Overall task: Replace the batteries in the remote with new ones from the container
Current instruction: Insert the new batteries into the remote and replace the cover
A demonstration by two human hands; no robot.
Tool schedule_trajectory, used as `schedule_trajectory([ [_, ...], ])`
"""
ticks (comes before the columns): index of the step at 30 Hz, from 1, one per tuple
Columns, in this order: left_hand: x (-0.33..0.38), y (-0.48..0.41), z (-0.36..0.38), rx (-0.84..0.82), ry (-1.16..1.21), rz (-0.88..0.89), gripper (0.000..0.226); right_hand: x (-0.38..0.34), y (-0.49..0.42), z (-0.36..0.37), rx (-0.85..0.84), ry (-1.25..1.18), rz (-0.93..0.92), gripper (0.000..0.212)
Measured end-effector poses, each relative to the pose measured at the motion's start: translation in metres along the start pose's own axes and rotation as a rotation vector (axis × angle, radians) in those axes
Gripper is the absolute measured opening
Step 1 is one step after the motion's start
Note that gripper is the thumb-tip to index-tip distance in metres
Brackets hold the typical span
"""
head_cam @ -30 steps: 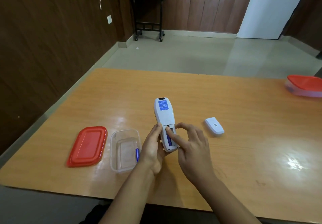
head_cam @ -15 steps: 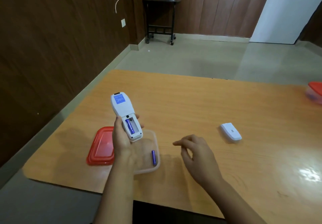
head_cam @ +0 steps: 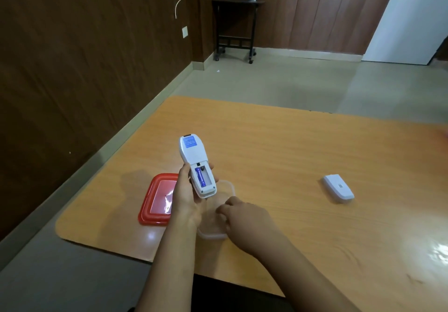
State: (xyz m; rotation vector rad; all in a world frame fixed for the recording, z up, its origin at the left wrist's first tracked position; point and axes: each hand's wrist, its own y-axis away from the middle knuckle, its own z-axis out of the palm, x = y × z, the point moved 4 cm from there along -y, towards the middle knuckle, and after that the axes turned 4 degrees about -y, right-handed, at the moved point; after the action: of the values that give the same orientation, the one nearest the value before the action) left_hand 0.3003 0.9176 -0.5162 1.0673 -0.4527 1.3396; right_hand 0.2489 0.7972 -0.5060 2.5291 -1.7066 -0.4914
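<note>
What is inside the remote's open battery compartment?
One blue battery lies in the left slot of the remote; the slot beside it looks empty. The left hand covers nothing inside.

The worktop (head_cam: 278,142) is a glossy orange-brown wood-grain surface with a rounded near-left corner, catching a bright glare at its right edge. Near that left corner a red lid (head_cam: 157,200) lies flat, and just beside it on the right sits a clear plastic container (head_cam: 218,233), largely covered from view by the person's arms. Well apart to the right, a small white battery cover (head_cam: 338,188) rests alone on the bare wood.
</note>
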Motion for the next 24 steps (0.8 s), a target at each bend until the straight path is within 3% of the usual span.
schedule_trajectory([
  [6,-0.003,-0.008,-0.01,0.048,-0.008,0.008,0.047,0.002,-0.008,-0.008,-0.024,-0.139,0.021,0.037],
  [11,0.001,-0.009,-0.007,0.057,-0.059,0.07,0.037,0.008,-0.006,-0.017,0.141,-0.218,0.043,0.04],
  [24,-0.004,-0.01,-0.004,0.111,-0.046,0.123,0.043,0.028,0.013,-0.028,0.38,-0.469,0.088,0.025],
])
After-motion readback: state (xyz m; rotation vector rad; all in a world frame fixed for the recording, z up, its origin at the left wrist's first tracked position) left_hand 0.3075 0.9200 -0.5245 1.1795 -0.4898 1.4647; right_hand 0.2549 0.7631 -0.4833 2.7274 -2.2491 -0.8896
